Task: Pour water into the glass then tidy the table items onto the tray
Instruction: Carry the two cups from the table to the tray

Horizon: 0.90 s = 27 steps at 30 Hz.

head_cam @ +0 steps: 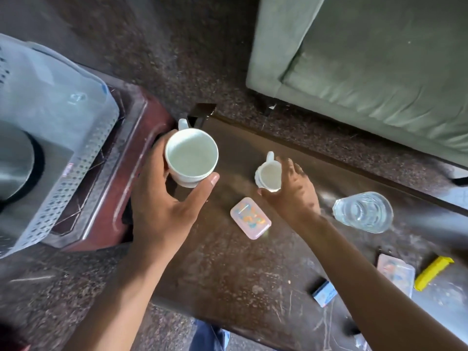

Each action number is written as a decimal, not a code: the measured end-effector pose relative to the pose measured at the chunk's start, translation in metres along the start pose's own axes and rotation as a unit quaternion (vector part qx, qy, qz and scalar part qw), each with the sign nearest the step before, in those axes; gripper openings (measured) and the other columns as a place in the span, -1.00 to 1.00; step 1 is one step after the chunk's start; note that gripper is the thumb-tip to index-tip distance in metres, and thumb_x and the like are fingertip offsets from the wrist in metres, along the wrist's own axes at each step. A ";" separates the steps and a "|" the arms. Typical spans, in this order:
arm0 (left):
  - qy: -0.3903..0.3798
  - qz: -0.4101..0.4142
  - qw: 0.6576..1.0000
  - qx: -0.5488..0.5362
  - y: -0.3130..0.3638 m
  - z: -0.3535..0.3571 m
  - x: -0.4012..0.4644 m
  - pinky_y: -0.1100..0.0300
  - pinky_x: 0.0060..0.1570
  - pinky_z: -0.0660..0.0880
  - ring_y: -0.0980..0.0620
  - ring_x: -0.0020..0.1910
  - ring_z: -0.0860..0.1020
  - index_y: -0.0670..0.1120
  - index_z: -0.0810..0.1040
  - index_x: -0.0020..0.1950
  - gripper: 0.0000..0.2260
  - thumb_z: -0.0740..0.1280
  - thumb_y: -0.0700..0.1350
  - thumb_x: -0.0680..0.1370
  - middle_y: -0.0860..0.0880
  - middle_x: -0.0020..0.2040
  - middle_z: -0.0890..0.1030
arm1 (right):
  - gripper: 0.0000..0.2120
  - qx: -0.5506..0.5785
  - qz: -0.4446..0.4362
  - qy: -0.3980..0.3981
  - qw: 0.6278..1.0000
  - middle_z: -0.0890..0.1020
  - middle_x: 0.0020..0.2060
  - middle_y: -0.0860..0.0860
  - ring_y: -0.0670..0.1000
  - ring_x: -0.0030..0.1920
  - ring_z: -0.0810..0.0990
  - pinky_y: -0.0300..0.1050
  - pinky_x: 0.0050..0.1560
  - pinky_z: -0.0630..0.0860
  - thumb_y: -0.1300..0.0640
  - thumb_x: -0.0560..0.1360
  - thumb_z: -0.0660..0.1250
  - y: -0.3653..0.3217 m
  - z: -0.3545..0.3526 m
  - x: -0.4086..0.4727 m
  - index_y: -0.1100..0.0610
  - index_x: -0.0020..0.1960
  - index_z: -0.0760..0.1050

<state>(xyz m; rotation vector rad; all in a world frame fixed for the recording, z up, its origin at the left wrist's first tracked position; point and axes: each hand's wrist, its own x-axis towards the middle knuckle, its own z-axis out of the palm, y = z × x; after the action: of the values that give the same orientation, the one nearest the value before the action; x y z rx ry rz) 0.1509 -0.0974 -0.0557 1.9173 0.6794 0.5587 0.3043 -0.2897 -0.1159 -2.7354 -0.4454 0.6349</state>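
My left hand (162, 198) grips a mug (191, 157) at frame centre-left; my right hand (291, 191), fingers curled, pinches the cup (268, 177).

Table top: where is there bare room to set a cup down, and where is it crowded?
Bare: the near stretch of table below the pink box, left of the blue eraser. Crowded: the right end, with glass, yellow bar and eraser, and around the small cup.
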 end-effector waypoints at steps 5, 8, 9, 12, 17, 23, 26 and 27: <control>0.014 -0.021 1.000 0.002 -0.012 -0.022 0.006 -0.18 0.39 0.63 0.00 0.42 0.64 0.06 0.47 0.58 -0.31 0.61 0.17 0.51 0.11 0.44 0.64 | -0.36 0.001 0.034 0.019 0.999 0.69 0.12 0.11 0.22 0.08 0.68 0.02 0.03 0.56 -0.10 0.38 0.61 -0.004 0.004 0.000 0.12 0.34 0.46; 0.021 -0.027 0.999 -0.005 -0.015 -0.039 0.018 -0.21 0.37 0.64 0.02 0.43 0.64 0.09 0.47 0.59 -0.29 0.61 0.18 0.49 0.16 0.44 0.64 | -0.37 0.032 0.029 0.033 0.999 0.73 0.08 0.09 0.21 0.05 0.71 -0.01 0.02 0.56 -0.07 0.35 0.62 -0.029 -0.007 -0.003 0.13 0.32 0.51; 0.028 -0.034 0.999 -0.010 -0.015 -0.045 0.021 -0.22 0.35 0.65 0.02 0.43 0.64 0.12 0.47 0.58 -0.29 0.62 0.18 0.48 0.17 0.44 0.63 | -0.38 0.045 0.021 0.039 0.998 0.73 0.04 0.07 0.19 0.02 0.70 -0.06 -0.02 0.53 -0.07 0.33 0.62 -0.042 -0.012 -0.005 0.11 0.30 0.52; 0.071 -0.043 0.996 -0.013 -0.013 -0.063 0.028 -0.14 0.28 0.71 0.04 0.42 0.65 0.12 0.48 0.56 -0.31 0.62 0.16 0.47 0.22 0.40 0.63 | -0.43 0.069 -0.042 0.047 0.996 0.71 -0.01 -0.03 0.11 -0.04 0.67 -0.18 -0.08 0.37 -0.03 0.31 0.65 -0.089 -0.034 -0.011 0.05 0.25 0.54; 0.137 -0.030 0.990 -0.005 -0.007 -0.097 0.057 0.01 0.36 0.62 0.10 0.34 0.64 0.12 0.48 0.50 -0.38 0.60 0.13 0.49 0.24 0.35 0.62 | -0.39 0.113 -0.191 0.048 0.974 0.71 0.04 -0.05 -0.01 -0.02 0.62 -0.20 -0.01 0.48 0.07 0.31 0.69 -0.183 -0.076 -0.013 0.06 0.30 0.56; 0.261 -0.156 0.953 0.016 -0.019 -0.149 0.131 -0.14 0.39 0.55 -0.04 0.29 0.62 -0.10 0.54 0.44 -0.39 0.64 0.01 0.46 -0.01 0.28 0.68 | -0.58 0.109 -0.333 0.048 0.935 0.72 0.02 0.07 0.15 0.05 0.66 0.08 0.09 0.59 0.13 0.39 0.63 -0.306 -0.084 0.012 0.19 0.19 0.61; 0.288 -0.172 0.941 0.031 -0.028 -0.166 0.165 -0.10 0.48 0.47 -0.16 0.39 0.59 -0.21 0.51 0.48 -0.38 0.64 -0.11 0.49 -0.13 0.36 0.64 | -0.52 0.072 -0.352 0.019 0.933 0.70 0.10 0.05 0.11 0.15 0.62 -0.03 0.19 0.52 0.13 0.39 0.64 -0.349 -0.073 0.031 0.18 0.26 0.59; 0.293 -0.177 0.939 0.038 -0.032 -0.169 0.172 -0.06 0.50 0.44 -0.17 0.42 0.56 -0.23 0.50 0.50 -0.37 0.64 -0.13 0.49 -0.16 0.39 0.61 | -0.50 0.056 -0.354 0.010 0.934 0.68 0.12 0.03 0.08 0.18 0.60 -0.08 0.21 0.50 0.11 0.40 0.63 -0.359 -0.068 0.038 0.16 0.28 0.57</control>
<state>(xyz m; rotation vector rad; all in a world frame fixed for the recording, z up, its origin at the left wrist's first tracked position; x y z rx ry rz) 0.1622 0.1399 -0.0011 1.6349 1.4138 0.8877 0.2861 0.0359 0.0541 -2.2275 -1.2577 0.4121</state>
